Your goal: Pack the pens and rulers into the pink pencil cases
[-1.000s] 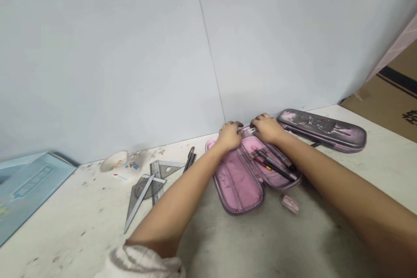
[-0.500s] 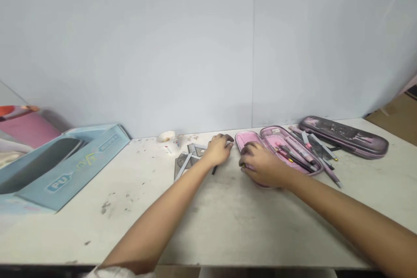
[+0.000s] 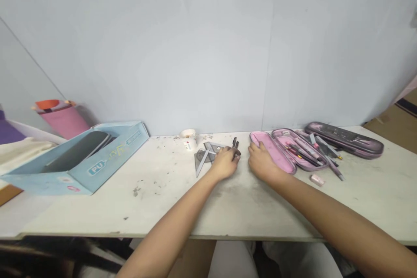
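Note:
My left hand (image 3: 224,163) curls over a dark drawing compass (image 3: 235,144), whose two dark legs stick up past my fingers; the lower part is hidden. Beside that hand lie grey set squares (image 3: 205,159). My right hand (image 3: 261,161) rests with its fingers on the near rim of an open pink pencil case (image 3: 264,150), holding nothing. Several pens (image 3: 302,155) lie in the case's right half, and more pink-and-grey stationery (image 3: 327,155) sits across its right edge. A small pink eraser (image 3: 317,180) lies near the case.
A worn grey-pink pencil case (image 3: 343,140) lies behind the stationery. A small white cup (image 3: 188,139) stands at the wall. A pale blue box (image 3: 78,160) sits at left, and a pink container (image 3: 61,118) stands beyond it. The stained white table (image 3: 156,200) ends in a near edge.
My view has tilted up, showing more of the table and its near edge. My left hand has shifted right with the compass, and my right hand has slid to the case's near rim.

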`<action>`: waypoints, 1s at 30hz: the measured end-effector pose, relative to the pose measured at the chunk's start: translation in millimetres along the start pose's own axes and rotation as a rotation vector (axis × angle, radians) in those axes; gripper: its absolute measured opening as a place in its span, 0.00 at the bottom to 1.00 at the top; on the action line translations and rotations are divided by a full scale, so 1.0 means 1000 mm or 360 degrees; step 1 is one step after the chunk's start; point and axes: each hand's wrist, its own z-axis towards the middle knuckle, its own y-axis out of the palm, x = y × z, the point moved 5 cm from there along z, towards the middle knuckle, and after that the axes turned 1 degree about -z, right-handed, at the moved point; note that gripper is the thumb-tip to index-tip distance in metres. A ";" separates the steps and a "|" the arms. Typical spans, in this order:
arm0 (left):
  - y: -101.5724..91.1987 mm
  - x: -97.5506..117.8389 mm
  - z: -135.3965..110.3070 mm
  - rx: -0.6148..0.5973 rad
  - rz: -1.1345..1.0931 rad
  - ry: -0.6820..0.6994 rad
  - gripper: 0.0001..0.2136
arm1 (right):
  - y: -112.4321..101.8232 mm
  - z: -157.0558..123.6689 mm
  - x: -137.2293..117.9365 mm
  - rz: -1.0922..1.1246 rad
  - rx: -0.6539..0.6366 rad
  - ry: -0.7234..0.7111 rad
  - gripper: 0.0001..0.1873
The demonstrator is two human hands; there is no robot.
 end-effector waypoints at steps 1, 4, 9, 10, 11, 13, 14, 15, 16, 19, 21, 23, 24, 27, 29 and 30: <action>-0.001 -0.001 -0.003 0.0002 -0.0021 -0.0001 0.12 | 0.002 -0.001 0.003 0.0067 0.0011 0.0070 0.15; -0.001 0.000 -0.006 0.0018 -0.0157 -0.0002 0.12 | 0.004 -0.006 0.016 0.0322 0.0181 0.0311 0.15; 0.013 0.013 0.004 0.0101 -0.0704 -0.0248 0.14 | -0.006 -0.027 0.030 0.0613 0.0622 0.0409 0.13; 0.017 0.018 0.008 0.0140 -0.0834 -0.0290 0.15 | -0.007 -0.032 0.032 0.0612 0.0692 0.0401 0.12; 0.021 0.024 0.012 0.0179 -0.0960 -0.0315 0.15 | -0.009 -0.038 0.035 0.0594 0.0750 0.0394 0.12; 0.030 0.039 0.023 0.0218 -0.1185 -0.0336 0.13 | -0.009 -0.049 0.045 0.0538 0.0830 0.0409 0.12; 0.035 0.048 0.030 0.0207 -0.1282 -0.0334 0.12 | -0.008 -0.055 0.052 0.0514 0.0853 0.0432 0.12; 0.041 0.057 0.036 0.0182 -0.1364 -0.0327 0.11 | -0.007 -0.061 0.061 0.0496 0.0866 0.0467 0.12; 0.046 0.067 0.043 0.0148 -0.1422 -0.0316 0.11 | -0.004 -0.066 0.070 0.0477 0.0871 0.0509 0.13; 0.061 0.098 0.062 0.0042 -0.1395 -0.0234 0.12 | 0.005 -0.083 0.102 0.0398 0.0848 0.0650 0.13; 0.070 0.120 0.072 -0.0029 -0.1180 -0.0074 0.12 | 0.016 -0.095 0.125 0.0339 0.0814 0.0807 0.14; 0.081 0.141 0.078 -0.0102 -0.0837 0.0125 0.13 | 0.031 -0.108 0.146 0.0299 0.0742 0.1003 0.16; 0.087 0.150 0.079 -0.0133 -0.0640 0.0206 0.14 | 0.039 -0.113 0.156 0.0291 0.0686 0.1093 0.16; 0.106 0.165 0.080 -0.0192 -0.0100 0.0314 0.17 | 0.061 -0.123 0.174 0.0323 0.0479 0.1254 0.18; 0.114 0.168 0.081 -0.0200 0.0133 0.0330 0.19 | 0.071 -0.125 0.179 0.0363 0.0372 0.1302 0.20; 0.117 0.168 0.082 -0.0201 0.0205 0.0330 0.20 | 0.074 -0.125 0.180 0.0378 0.0335 0.1312 0.20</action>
